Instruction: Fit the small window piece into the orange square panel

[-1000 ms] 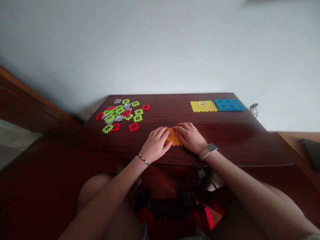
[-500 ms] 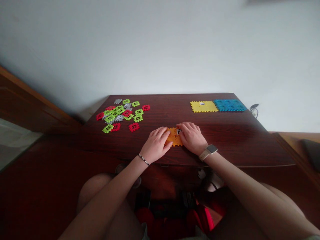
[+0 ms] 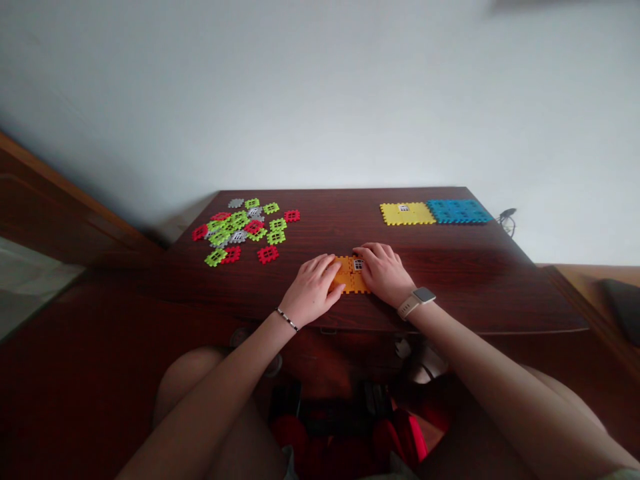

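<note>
An orange panel (image 3: 352, 275) of joined interlocking tiles lies flat near the front edge of the dark wooden table (image 3: 450, 280). My left hand (image 3: 311, 291) presses on the panel's left side with curled fingers. My right hand (image 3: 385, 272), a watch on its wrist, covers the panel's right side, fingers bent over it. A small white window print shows on the orange panel between the two hands.
A loose heap of green, red and grey tiles (image 3: 242, 228) lies at the table's far left. A joined yellow panel (image 3: 407, 213) and a blue panel (image 3: 459, 211) lie side by side at the far right. A cable (image 3: 507, 217) hangs off the right edge. A white wall stands behind.
My right hand has slid slightly right, baring more of the orange panel and its window print. My left hand has stayed on the left side.
</note>
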Demonstrator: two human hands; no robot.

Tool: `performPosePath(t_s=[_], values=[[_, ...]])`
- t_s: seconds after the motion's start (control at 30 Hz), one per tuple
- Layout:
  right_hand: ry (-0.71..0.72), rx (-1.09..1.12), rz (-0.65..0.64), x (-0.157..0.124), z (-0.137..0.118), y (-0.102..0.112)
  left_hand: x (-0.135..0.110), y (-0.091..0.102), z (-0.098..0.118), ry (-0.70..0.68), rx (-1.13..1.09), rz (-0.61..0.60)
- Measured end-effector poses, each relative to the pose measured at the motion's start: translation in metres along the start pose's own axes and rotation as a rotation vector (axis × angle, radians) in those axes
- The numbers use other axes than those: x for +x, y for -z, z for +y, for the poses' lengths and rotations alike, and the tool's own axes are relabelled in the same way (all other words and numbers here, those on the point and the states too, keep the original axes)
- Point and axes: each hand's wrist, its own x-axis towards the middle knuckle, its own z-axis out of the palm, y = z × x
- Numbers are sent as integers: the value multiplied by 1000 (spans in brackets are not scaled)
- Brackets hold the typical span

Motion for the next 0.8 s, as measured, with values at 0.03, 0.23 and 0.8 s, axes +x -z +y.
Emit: performPosePath(t_s=[0.03, 0.23, 0.8], values=[[1, -3, -2, 0, 0, 0, 0, 0, 0, -1, 3, -2], [-6, -27, 12, -1, -5, -3, 0, -1, 0, -6, 2, 1], [0, 29, -2, 0, -6, 3, 0, -1, 0, -3, 14, -1]])
